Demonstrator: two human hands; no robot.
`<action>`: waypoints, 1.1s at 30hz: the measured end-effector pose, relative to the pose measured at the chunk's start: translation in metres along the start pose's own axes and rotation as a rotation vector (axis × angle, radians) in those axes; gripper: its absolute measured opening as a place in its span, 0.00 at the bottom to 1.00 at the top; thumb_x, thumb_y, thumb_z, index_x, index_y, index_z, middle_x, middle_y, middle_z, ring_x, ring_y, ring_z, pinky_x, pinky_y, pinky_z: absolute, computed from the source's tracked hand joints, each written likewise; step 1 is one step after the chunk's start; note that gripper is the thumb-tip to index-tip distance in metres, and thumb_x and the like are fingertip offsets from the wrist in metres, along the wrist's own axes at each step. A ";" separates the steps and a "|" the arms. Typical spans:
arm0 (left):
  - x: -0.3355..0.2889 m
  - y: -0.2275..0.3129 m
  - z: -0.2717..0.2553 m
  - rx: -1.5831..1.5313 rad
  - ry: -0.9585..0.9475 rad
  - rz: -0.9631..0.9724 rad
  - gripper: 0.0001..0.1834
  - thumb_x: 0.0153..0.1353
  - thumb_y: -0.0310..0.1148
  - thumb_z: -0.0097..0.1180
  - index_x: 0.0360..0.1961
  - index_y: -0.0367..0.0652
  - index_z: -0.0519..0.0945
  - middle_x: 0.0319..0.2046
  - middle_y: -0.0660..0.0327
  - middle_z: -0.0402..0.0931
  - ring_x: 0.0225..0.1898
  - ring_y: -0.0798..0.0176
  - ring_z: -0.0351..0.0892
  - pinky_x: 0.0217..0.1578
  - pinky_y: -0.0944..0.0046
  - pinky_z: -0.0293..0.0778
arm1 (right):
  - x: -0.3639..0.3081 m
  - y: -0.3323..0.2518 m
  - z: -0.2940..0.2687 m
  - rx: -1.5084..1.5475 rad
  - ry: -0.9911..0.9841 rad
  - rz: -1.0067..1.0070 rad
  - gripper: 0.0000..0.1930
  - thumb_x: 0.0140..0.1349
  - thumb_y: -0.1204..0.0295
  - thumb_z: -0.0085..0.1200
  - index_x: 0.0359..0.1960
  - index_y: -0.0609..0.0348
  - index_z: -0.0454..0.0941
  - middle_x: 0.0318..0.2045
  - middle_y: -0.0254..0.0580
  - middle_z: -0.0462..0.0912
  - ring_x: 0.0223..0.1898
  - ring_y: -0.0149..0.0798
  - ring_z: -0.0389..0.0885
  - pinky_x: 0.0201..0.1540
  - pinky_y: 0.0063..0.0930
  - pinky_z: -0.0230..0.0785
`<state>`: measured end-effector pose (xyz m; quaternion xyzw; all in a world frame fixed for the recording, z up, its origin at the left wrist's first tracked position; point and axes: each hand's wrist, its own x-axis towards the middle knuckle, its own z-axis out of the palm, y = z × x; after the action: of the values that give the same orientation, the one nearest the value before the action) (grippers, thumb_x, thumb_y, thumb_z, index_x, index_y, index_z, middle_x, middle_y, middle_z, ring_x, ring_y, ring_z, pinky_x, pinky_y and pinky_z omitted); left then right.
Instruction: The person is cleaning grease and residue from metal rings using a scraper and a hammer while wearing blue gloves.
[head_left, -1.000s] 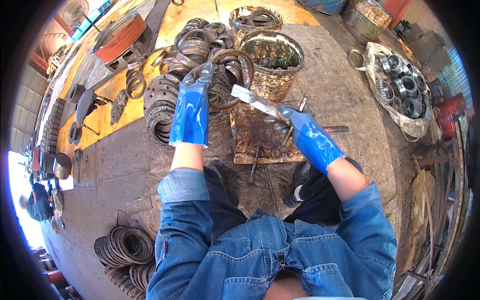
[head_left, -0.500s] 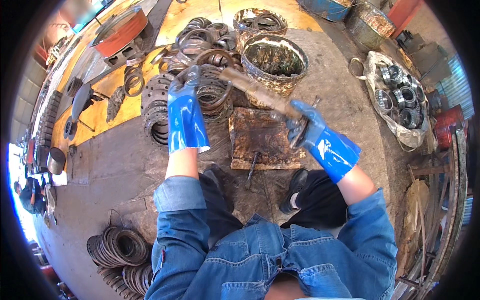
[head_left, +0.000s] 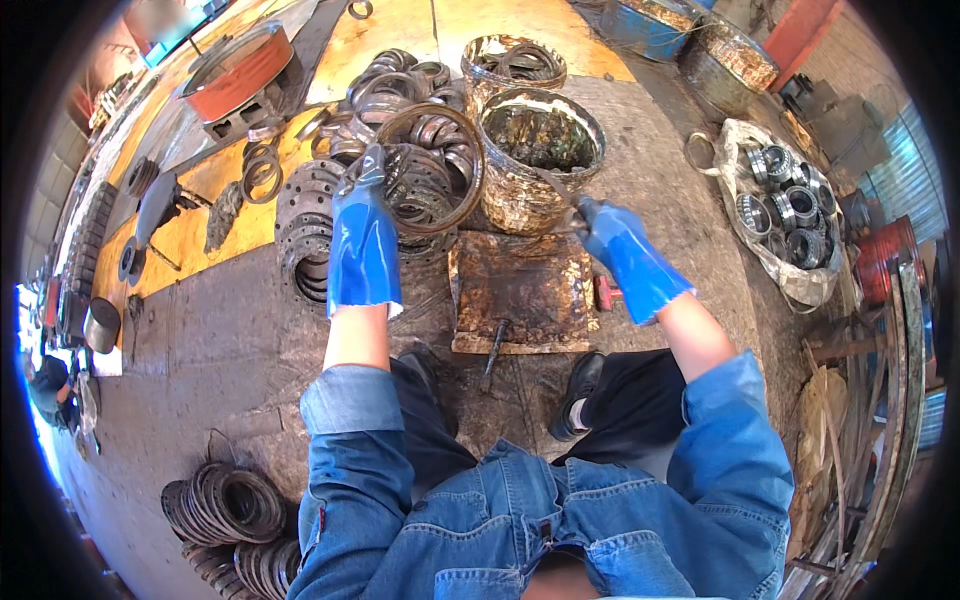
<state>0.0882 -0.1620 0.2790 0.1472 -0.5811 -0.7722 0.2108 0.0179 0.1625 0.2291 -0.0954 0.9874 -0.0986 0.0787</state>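
Observation:
My left hand (head_left: 365,205), in a blue rubber glove with a dark palm, is closed on a large metal ring (head_left: 479,168). The ring is tilted up, and piled parts show through it. On the right, my gloved right hand (head_left: 615,240) is beside an open, grimy bucket (head_left: 525,205). Its fingers are curled round a tool whose thin, greyish end reaches toward the bucket; the kind is unclear. Dark, thick matter lies inside the bucket. Below my right hand sits a small red object (head_left: 606,292), partly covered by the glove.
A stained board (head_left: 520,290) lies before my feet, a dark rod (head_left: 494,355) across its near edge. Stacked drilled discs (head_left: 303,220) stand left. Another bucket (head_left: 475,65) holds rings. A white sack (head_left: 735,190) of bearings lies right. More rings (head_left: 245,500) are stacked lower left.
The large ring in my left hand has come upright and nearer. My right hand has lowered beside the bucket, and the long brownish tool it held up between my hands has swung away.

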 end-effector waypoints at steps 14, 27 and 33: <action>-0.005 -0.078 0.035 -0.354 -0.093 -0.640 0.26 0.66 0.51 0.48 0.57 0.43 0.74 0.53 0.54 0.76 0.52 0.51 0.76 0.56 0.51 0.70 | -0.074 0.010 -0.024 2.228 -0.628 0.426 0.13 0.62 0.57 0.56 0.35 0.54 0.77 0.13 0.30 0.69 0.14 0.25 0.67 0.18 0.22 0.58; -0.004 -0.090 0.027 -0.123 -0.611 -0.356 0.17 0.64 0.31 0.54 0.51 0.33 0.76 0.46 0.54 0.79 0.45 0.62 0.78 0.48 0.67 0.73 | -0.075 -0.029 -0.025 2.154 -0.214 0.490 0.11 0.65 0.60 0.51 0.38 0.54 0.76 0.23 0.42 0.76 0.19 0.37 0.74 0.18 0.31 0.67; -0.059 -0.030 0.086 0.502 -0.732 -0.053 0.18 0.58 0.31 0.64 0.47 0.33 0.79 0.39 0.60 0.81 0.39 0.68 0.78 0.43 0.68 0.75 | -0.071 -0.021 -0.013 2.081 -0.258 0.221 0.16 0.67 0.60 0.48 0.45 0.61 0.76 0.28 0.41 0.81 0.22 0.36 0.78 0.18 0.31 0.73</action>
<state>0.0945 -0.0539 0.2733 -0.0744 -0.7829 -0.6136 -0.0708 0.0886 0.1588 0.2555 0.0999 0.4035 -0.8787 0.2349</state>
